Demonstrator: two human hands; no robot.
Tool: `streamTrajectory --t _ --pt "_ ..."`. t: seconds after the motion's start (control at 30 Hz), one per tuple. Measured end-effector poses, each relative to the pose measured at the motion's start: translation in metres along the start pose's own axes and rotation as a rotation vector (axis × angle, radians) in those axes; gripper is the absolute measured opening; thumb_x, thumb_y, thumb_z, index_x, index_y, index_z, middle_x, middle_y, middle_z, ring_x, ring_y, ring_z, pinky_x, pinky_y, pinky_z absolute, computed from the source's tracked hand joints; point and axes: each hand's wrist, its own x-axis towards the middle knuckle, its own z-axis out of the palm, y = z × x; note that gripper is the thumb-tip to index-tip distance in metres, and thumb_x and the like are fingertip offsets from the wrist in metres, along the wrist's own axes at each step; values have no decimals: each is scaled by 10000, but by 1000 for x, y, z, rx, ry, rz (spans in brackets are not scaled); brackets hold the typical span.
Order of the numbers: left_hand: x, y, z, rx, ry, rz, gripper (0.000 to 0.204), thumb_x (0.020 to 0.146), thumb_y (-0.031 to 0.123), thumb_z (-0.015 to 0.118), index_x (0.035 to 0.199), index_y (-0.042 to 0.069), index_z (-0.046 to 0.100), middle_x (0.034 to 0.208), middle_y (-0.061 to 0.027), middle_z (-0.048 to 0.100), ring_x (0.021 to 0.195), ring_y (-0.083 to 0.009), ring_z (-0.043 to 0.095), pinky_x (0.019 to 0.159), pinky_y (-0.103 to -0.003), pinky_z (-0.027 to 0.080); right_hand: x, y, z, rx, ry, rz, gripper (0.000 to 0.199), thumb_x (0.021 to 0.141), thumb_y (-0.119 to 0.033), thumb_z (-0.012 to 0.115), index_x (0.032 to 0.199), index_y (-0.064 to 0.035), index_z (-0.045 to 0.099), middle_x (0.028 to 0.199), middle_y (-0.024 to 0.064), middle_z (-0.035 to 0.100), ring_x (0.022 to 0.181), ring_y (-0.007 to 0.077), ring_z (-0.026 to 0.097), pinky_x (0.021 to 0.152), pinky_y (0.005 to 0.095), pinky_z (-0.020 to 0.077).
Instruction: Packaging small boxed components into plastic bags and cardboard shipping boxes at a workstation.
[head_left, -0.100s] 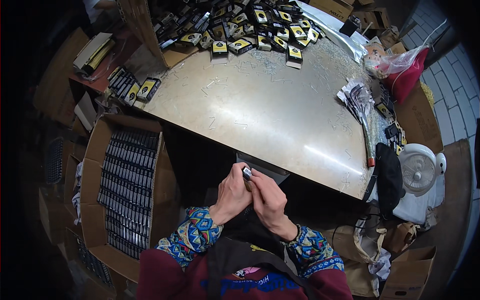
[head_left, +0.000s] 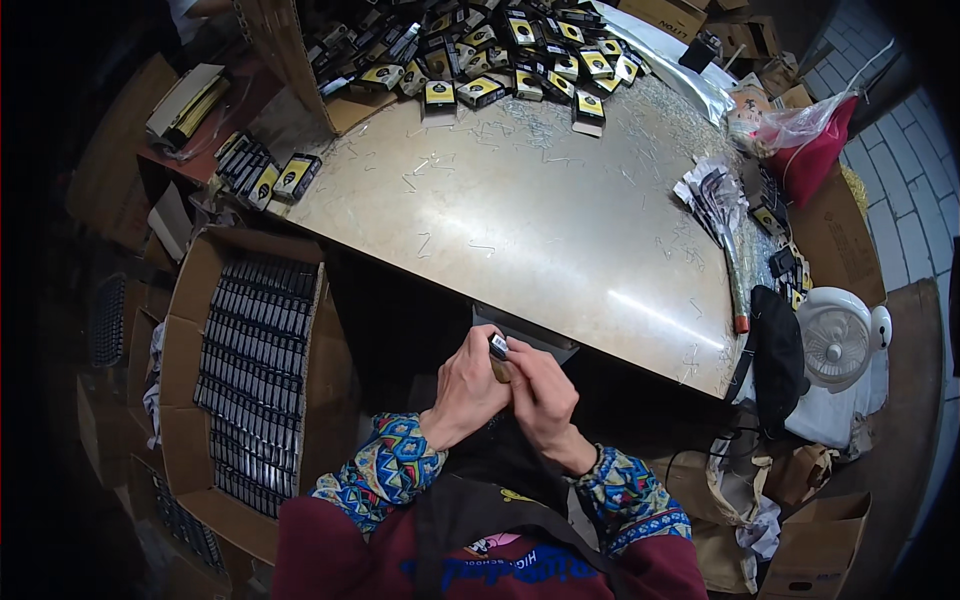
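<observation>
In front of my body, short of the table's near edge, my left hand (head_left: 466, 385) and my right hand (head_left: 542, 393) close together around a small black and yellow box (head_left: 497, 347). A dark end with a white label shows above the fingers; some yellow is visible between the hands. The left fingers wrap the box from its left side. My right thumb and fingers pinch it from the right. Most of the box is hidden by the hands.
Many similar boxes (head_left: 480, 92) lie heaped at the table's far side. Thin bent wires are scattered over the tabletop (head_left: 520, 210). An open carton (head_left: 185, 365) packed with rows of boxes stands at left. A white fan (head_left: 836, 338) is at right.
Both hands have shifted very slightly, the right one a little downward and to the right. More of the box's yellow side now shows between them.
</observation>
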Motion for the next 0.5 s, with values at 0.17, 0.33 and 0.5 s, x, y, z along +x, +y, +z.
streamTrajectory --t 0.17,0.33,0.5 --pt "11 14 -16 89 5 213 818 754 222 773 1393 -7 317 1259 -203 462 1148 -369 481 961 -405 440 40 28 -44 -188 114 26 247 837 85 628 1077 29 648 1025 179 685 912 295 682 791 326 548" --pt "16 7 -6 -14 11 237 643 835 184 706 1359 -3 383 1161 -169 532 1086 -316 529 928 -379 455 47 75 -82 -384 47 -119 333 856 128 573 1165 17 626 1183 180 636 1025 273 649 815 322 551" --pt "27 2 -9 -112 17 238 495 870 134 664 1299 -5 461 1138 -160 559 1038 -286 557 884 -358 477 59 87 -69 -413 31 -116 344 869 92 594 1200 2 586 1293 194 567 1064 271 639 832 338 556"
